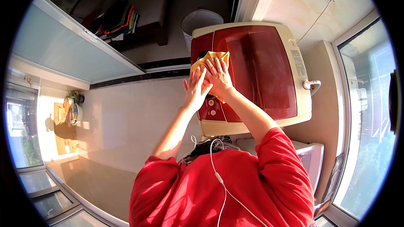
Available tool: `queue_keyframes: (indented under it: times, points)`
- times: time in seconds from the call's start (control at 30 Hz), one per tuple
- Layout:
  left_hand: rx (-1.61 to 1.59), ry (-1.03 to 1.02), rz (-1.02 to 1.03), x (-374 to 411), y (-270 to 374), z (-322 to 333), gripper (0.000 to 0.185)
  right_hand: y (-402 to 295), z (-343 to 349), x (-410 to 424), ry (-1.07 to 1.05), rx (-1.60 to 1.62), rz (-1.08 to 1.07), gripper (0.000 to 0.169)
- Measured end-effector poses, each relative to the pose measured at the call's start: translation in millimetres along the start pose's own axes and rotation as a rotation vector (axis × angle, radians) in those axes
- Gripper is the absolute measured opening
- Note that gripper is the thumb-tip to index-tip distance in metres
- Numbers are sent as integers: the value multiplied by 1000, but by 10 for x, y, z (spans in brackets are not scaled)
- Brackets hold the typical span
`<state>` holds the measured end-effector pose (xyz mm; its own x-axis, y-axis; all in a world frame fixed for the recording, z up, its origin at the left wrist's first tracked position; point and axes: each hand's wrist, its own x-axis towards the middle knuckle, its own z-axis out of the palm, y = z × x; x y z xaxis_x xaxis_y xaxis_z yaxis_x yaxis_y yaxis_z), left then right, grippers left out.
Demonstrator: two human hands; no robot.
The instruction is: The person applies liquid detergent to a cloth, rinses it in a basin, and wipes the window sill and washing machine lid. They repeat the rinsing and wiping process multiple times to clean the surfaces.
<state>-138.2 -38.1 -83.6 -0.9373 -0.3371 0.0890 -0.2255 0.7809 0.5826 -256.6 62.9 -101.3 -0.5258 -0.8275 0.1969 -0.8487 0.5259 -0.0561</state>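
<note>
A top-loading washing machine with a dark red lid [268, 69] and a cream body stands before me. On its front control strip lies a crumpled yellow-orange cloth [223, 57]. My right hand [218, 75] rests flat on the cloth with its fingers spread. Beside it, my left hand [196, 91] lies over the cloth's near left edge, fingers apart and thumb towards the other hand. The cloth hides part of the panel; round buttons [212, 107] show below it.
A drain hose [312, 85] leaves the machine's right side, near a window. Beyond the machine stand a laundry basket [202, 19] and folded clothes [118, 25]. A glass sliding door [72, 41] is at left. White earphone wires [218, 176] hang over my chest.
</note>
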Motion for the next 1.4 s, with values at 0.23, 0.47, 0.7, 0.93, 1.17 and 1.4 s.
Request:
queue_keyframes:
  times: [0.23, 0.47, 0.7, 0.93, 1.17, 1.4]
  points:
    - [60, -149, 373, -238, 203, 242, 72, 19, -798, -1856, -126, 237, -83, 60]
    - [-1, -72, 399, -61, 302, 238, 71, 1375, -851, -2894, 131, -132, 792, 63]
    - [-8, -99, 255, -108, 443, 586, 73, 277, -898, -2217, 21, 146, 370, 65]
    - [0, -62, 232, -195, 427, 435, 72, 948, -872, -1783, -149, 267, 29, 57]
    - [-10, 63, 99, -327, 390, 204, 69, 1009, -259, -977, -104, -84, -156, 54]
    - [-35, 126, -43, -510, 288, -17, 64, 1190, 119, -47, -13, -57, 80, 72]
